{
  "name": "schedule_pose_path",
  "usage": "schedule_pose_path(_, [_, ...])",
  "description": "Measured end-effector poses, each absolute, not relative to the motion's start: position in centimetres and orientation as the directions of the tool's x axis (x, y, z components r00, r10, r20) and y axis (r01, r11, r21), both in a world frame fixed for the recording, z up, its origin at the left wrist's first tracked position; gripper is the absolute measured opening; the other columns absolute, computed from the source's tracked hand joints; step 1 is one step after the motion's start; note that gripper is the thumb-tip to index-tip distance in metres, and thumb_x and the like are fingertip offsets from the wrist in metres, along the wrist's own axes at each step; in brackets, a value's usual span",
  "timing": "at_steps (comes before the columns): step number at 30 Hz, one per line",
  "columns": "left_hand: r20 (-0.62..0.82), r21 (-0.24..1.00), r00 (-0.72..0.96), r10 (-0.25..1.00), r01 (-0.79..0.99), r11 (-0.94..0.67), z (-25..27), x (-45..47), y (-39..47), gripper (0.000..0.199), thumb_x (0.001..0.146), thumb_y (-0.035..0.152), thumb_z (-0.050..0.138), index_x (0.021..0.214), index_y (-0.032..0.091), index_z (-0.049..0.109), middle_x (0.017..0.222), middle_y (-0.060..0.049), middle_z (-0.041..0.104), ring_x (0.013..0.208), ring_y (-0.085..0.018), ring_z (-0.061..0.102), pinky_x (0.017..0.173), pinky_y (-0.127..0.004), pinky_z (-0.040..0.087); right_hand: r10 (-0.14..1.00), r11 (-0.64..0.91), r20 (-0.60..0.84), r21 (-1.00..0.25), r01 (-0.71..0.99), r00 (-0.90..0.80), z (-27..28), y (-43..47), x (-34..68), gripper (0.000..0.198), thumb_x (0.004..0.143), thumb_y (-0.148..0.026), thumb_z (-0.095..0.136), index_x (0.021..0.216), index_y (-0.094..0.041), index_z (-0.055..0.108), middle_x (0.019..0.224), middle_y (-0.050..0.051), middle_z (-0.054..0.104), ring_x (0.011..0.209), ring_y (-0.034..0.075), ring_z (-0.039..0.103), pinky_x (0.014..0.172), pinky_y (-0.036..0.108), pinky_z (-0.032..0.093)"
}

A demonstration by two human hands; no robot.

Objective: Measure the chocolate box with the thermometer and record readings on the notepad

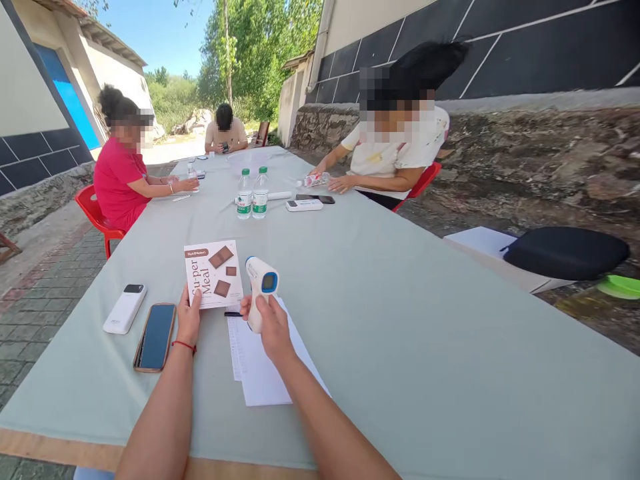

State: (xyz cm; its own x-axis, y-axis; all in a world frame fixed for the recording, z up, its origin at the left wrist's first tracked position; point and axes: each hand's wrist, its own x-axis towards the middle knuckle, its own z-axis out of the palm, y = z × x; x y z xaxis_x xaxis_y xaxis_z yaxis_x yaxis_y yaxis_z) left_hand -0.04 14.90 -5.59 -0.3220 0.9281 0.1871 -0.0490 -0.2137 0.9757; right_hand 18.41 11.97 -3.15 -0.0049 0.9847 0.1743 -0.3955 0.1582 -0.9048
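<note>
My left hand (189, 315) grips the lower left edge of a white box (213, 273) printed with brown chocolate squares and the words "Su-per Meal". In my right hand (270, 327) is a white and blue infrared thermometer (261, 277), held by its handle with the small screen facing me. Its head stands just right of the box. Below both hands lie white paper sheets (270, 380), partly covered by my right hand and wrist. A dark pen (233, 314) shows between the hands. A phone (155, 337) and a white power bank (125, 309) lie left of my left hand.
Two water bottles (252, 195) with green caps stand mid-table. Beyond them lie another white power bank (305, 205) and a dark phone (325, 199). Several people sit around the cloth-covered table (400, 320), hands on small objects. A black case (565, 253) is off the right edge.
</note>
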Motion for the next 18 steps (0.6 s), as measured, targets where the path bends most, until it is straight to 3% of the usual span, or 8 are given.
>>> schedule_pose_path(5, [0.109,0.982,-0.305,0.946,-0.116,-0.150,-5.9,-0.3,14.8,0.063,0.082,0.050,0.065,0.137,0.025,0.047,0.141,-0.011,0.053,0.124,-0.028,0.054,0.088,-0.034,0.054,0.980,0.130,0.179,-0.908,-0.399,-0.088,-4.4,11.0,16.3,0.033,0.084,-0.054,0.057,0.082,-0.021,0.055,0.070,0.000,0.060,0.060,0.014,0.054,0.060,0.029,0.046])
schedule_pose_path(10, [0.033,0.975,-0.304,0.952,-0.200,-0.098,-6.1,-0.3,15.2,0.072,0.074,0.029,0.067,0.140,0.024,0.037,0.140,-0.012,0.051,0.124,-0.028,0.054,0.090,-0.037,0.053,0.988,0.075,0.117,-0.929,-0.361,-0.097,-5.0,10.5,16.3,0.035,0.084,-0.055,0.055,0.075,-0.021,0.052,0.062,-0.002,0.054,0.055,0.013,0.048,0.056,0.028,0.041])
schedule_pose_path(13, [0.124,0.981,-0.251,0.960,-0.116,-0.157,-6.1,0.0,15.0,0.073,0.070,0.025,0.067,0.138,0.023,0.042,0.137,-0.011,0.054,0.126,-0.028,0.052,0.095,-0.037,0.049,0.993,0.054,0.089,-0.925,-0.377,-0.075,-4.7,10.7,16.8,0.038,0.084,-0.056,0.055,0.070,-0.021,0.050,0.059,-0.002,0.053,0.054,0.013,0.045,0.054,0.027,0.039])
schedule_pose_path(18, [0.184,0.983,-0.278,0.943,0.066,-0.172,-5.4,1.2,14.4,0.070,0.068,0.036,0.078,0.130,0.019,0.051,0.123,-0.011,0.063,0.114,-0.027,0.059,0.095,-0.040,0.048,0.990,0.102,0.132,-0.922,-0.373,-0.056,-4.7,10.7,17.0,0.038,0.085,-0.055,0.056,0.068,-0.021,0.053,0.058,-0.002,0.053,0.055,0.013,0.046,0.056,0.027,0.038])
